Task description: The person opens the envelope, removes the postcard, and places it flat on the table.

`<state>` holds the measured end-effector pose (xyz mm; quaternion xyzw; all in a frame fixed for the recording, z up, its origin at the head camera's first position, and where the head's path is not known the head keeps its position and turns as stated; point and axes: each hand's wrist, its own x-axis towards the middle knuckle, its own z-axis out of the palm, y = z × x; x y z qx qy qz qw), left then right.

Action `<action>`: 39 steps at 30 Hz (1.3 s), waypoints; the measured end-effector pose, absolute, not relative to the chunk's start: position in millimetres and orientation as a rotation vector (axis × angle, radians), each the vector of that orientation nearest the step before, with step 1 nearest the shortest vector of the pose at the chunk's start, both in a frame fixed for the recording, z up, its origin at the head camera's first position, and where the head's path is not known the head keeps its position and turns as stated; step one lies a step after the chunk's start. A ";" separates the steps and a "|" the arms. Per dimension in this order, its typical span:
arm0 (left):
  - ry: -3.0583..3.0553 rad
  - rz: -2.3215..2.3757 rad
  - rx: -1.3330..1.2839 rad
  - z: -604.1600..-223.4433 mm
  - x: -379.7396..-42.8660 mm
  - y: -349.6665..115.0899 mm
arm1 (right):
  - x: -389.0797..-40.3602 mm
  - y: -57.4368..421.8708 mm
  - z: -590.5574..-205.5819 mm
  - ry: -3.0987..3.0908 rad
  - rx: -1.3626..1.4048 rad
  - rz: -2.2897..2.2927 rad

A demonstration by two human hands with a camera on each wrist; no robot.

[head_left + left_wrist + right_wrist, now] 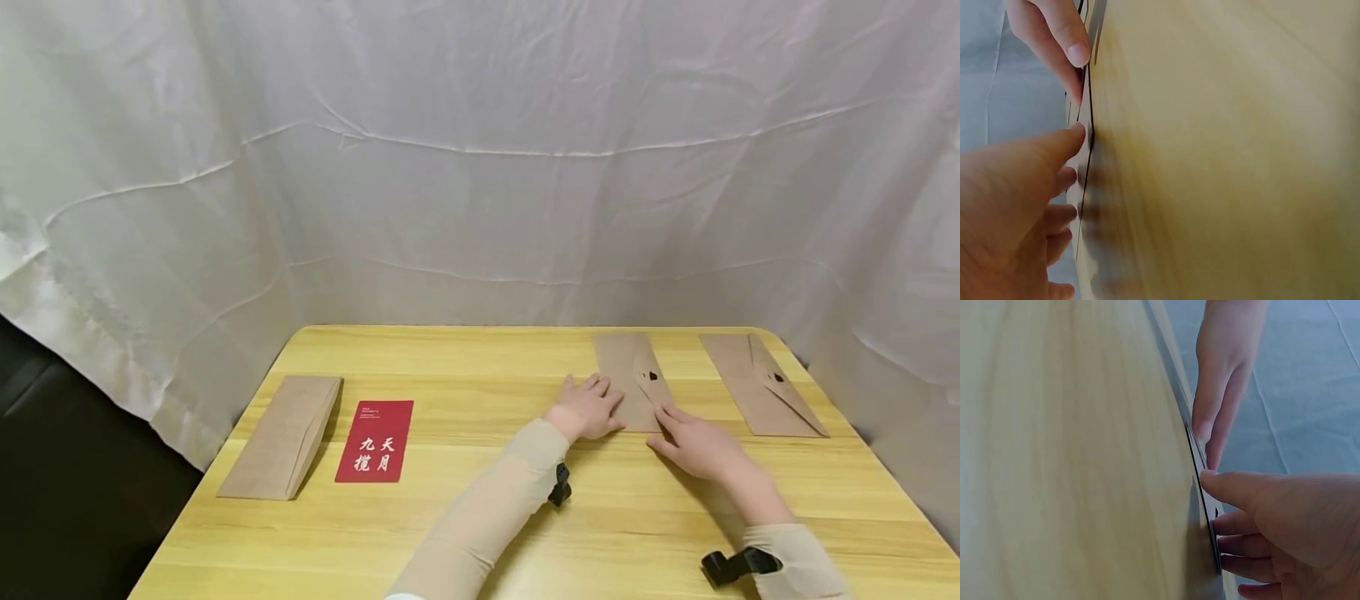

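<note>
On the far part of the table (262, 550), right of its middle, I see a brown envelope (618, 358) lying flat, long axis running front to back, pointed flap (646, 365) aimed left. The left hand (588, 411) rests at its left edge, fingers loosely spread; the right hand (703, 447), fingers nearly straight, touches its near right corner. Another envelope (750, 387) lies to the right; a red card (372, 429) and a third envelope (277, 437) lie well left.
</note>
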<state>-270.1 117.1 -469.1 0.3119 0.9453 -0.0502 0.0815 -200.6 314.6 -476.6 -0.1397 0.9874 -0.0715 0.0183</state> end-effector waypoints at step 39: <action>2.713 -0.056 0.809 -460.2 -226.8 13.4 | -163.6 227.4 -465.8 3.039 -0.873 -0.102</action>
